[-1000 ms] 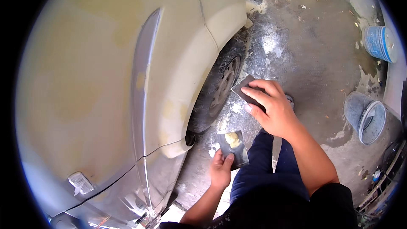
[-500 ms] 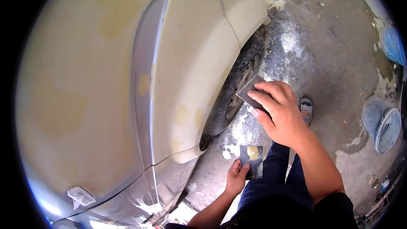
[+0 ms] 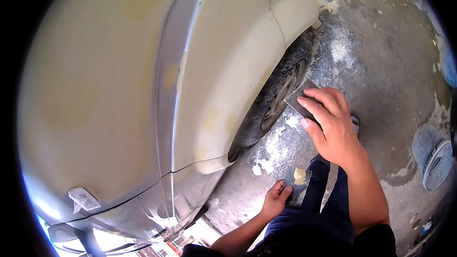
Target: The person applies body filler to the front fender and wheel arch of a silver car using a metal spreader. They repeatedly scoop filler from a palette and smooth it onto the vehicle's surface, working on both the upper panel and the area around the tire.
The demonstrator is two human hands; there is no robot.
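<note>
A car [image 3: 143, 90] w/ pale cream bodywork fills the left and centre of the view; patches of yellowish filler are seen on the fender [image 3: 223, 114], near the wheel arch and further up the panel. A silver strip runs along the body crease. The front wheel [image 3: 278, 97] is seen under the arch, resting on stained concrete floor [image 3: 381, 43].

Right hand [image 3: 333, 128]: held out in front of the wheel, fingers closed over a thin dark spreader [image 3: 300, 99]. The blade is pinched btw. thumb below and fingers on top; its corner sticks out towards the tyre. It is close to the tyre in the view, but contact can't be judged.

Left hand [image 3: 276, 202]: lower down, near the knee, clamped on the edge of a small flat board [image 3: 297, 185]. A dab of yellow filler [image 3: 300, 176] sits on the board's top face. Board is held roughly level, just beside the dark blue trouser leg [image 3: 319, 209].

The two hands are well apart, right above left in the view. Neither hand touches the car body.

At right, a grey bucket [image 3: 431, 154] w/ pale rim stands on the floor; a blue container [image 3: 448, 66] is cut by the rim of the view. A side lamp [image 3: 83, 197] is seen low on the body at left.
</note>
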